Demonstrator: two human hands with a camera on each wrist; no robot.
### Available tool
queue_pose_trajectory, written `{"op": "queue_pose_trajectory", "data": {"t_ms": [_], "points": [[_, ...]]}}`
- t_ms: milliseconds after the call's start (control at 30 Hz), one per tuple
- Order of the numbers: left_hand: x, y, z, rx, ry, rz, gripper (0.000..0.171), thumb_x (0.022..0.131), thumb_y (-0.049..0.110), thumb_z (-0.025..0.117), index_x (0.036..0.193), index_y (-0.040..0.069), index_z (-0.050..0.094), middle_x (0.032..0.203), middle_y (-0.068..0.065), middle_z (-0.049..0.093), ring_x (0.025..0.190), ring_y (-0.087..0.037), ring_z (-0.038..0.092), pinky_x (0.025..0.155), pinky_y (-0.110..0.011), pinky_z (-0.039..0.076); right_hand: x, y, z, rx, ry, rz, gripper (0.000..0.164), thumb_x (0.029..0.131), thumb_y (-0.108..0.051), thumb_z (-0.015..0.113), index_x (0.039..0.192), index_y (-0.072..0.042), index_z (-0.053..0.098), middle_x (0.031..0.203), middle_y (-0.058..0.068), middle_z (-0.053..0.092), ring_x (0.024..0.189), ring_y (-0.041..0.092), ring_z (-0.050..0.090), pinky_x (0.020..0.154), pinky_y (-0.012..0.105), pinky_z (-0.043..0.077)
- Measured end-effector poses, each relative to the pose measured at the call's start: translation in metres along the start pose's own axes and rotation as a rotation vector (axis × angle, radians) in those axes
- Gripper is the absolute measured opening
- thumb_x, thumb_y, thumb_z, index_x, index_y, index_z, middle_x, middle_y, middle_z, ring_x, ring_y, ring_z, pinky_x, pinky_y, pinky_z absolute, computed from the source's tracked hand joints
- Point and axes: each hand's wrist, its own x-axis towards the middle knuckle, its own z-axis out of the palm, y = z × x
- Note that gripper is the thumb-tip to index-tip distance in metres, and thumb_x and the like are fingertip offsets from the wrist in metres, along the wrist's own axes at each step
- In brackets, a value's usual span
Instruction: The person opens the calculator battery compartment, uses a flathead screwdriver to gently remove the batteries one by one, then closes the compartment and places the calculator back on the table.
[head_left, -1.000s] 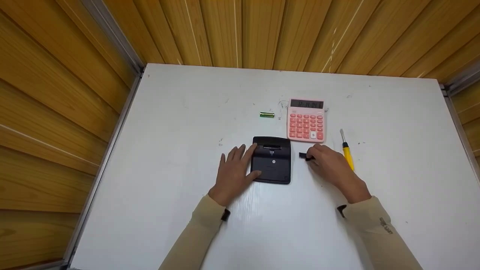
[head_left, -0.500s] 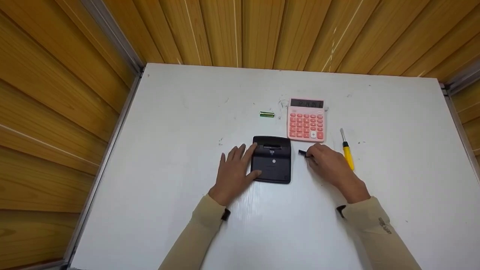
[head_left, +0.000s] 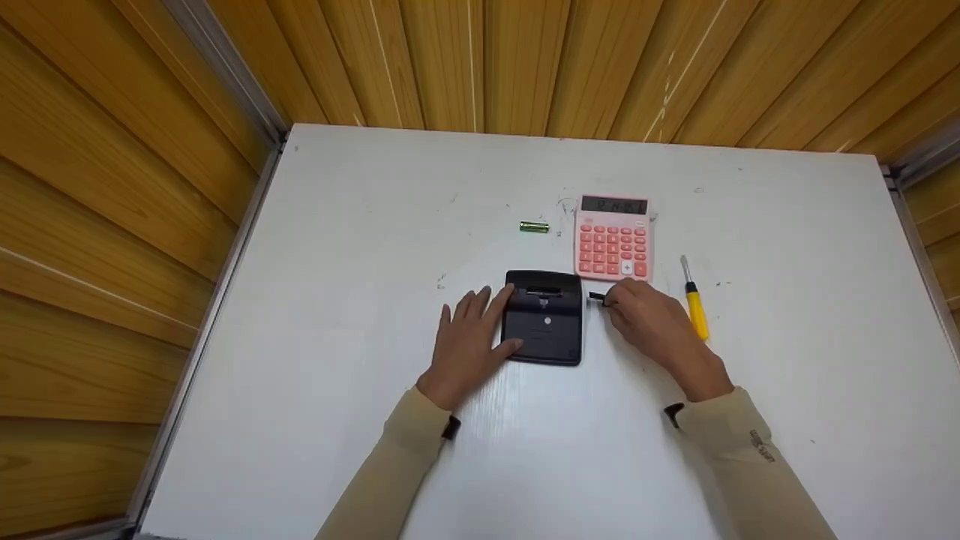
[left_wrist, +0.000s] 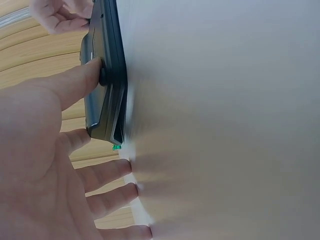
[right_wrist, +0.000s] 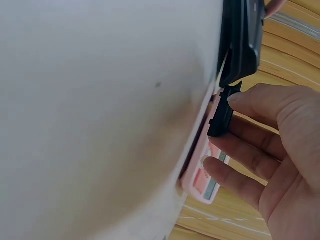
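A black calculator lies face down on the white table, its narrow battery slot uncovered near the far end. My left hand is spread at its left side. The thumb and index fingertip rest on the calculator, while the other fingertips touch the table in the left wrist view. Just right of the calculator, my right hand pinches a small black battery cover between thumb and fingers. In the right wrist view, small tabs show along the cover's edge, and its upper end is close to the calculator's side.
Behind the right hand lies a pink calculator, face up with digits on its display. A green battery is left of it. To the right lies a screwdriver with a yellow handle. Wood-panelled walls border the table.
My right hand has moved a little left and away from me, bringing the battery cover nearer the black calculator. The left hand and the black calculator have stayed in place.
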Motion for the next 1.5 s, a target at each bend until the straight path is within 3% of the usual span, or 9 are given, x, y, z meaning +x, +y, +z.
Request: {"op": "queue_pose_trajectory", "data": {"t_ms": [300, 633, 867, 1100, 1500], "points": [[-0.001, 0.0, -0.001, -0.005, 0.004, 0.005, 0.086, 0.101, 0.051, 0.07, 0.171, 0.029, 0.025, 0.166, -0.016, 0.04, 0.154, -0.038, 0.033, 0.12, -0.068, 0.024, 0.015, -0.019, -0.007, -0.027, 0.071, -0.049, 0.018, 0.09, 0.001, 0.083, 0.103, -0.004, 0.072, 0.104, 0.012, 0.072, 0.089, 0.03, 0.068, 0.079, 0.044, 0.061], [0.0, 0.0, -0.001, -0.002, 0.006, 0.006, 0.086, 0.101, 0.052, 0.07, 0.171, 0.029, 0.026, 0.165, -0.016, 0.04, 0.153, -0.038, 0.034, 0.12, -0.068, 0.025, 0.029, -0.041, -0.001, -0.035, 0.091, -0.121, 0.015, 0.092, 0.001, 0.082, 0.103, -0.004, 0.073, 0.104, 0.011, 0.072, 0.091, 0.028, 0.069, 0.081, 0.041, 0.06], [-0.001, 0.0, -0.002, 0.004, 0.001, 0.006, 0.085, 0.101, 0.053, 0.069, 0.171, 0.03, 0.025, 0.165, -0.015, 0.041, 0.153, -0.037, 0.034, 0.12, -0.067, 0.026, 0.035, -0.055, 0.006, -0.026, 0.055, -0.127, 0.011, 0.095, -0.004, 0.08, 0.104, -0.005, 0.074, 0.103, 0.01, 0.071, 0.092, 0.027, 0.068, 0.086, 0.041, 0.06], [0.0, 0.002, -0.003, -0.012, -0.015, -0.004, 0.085, 0.101, 0.051, 0.07, 0.171, 0.029, 0.026, 0.167, -0.015, 0.039, 0.154, -0.036, 0.033, 0.12, -0.068, 0.024, 0.039, -0.058, 0.016, -0.015, 0.097, -0.164, 0.006, 0.096, -0.001, 0.077, 0.1, -0.004, 0.074, 0.1, 0.011, 0.069, 0.091, 0.028, 0.069, 0.081, 0.043, 0.06], [0.0, 0.002, -0.003, -0.008, -0.01, -0.004, 0.085, 0.101, 0.052, 0.069, 0.17, 0.028, 0.027, 0.167, -0.015, 0.039, 0.153, -0.038, 0.034, 0.119, -0.068, 0.026, 0.041, -0.069, 0.025, -0.036, 0.143, -0.136, 0.007, 0.095, -0.003, 0.079, 0.102, -0.003, 0.076, 0.1, 0.011, 0.071, 0.09, 0.029, 0.069, 0.081, 0.043, 0.06]]}}
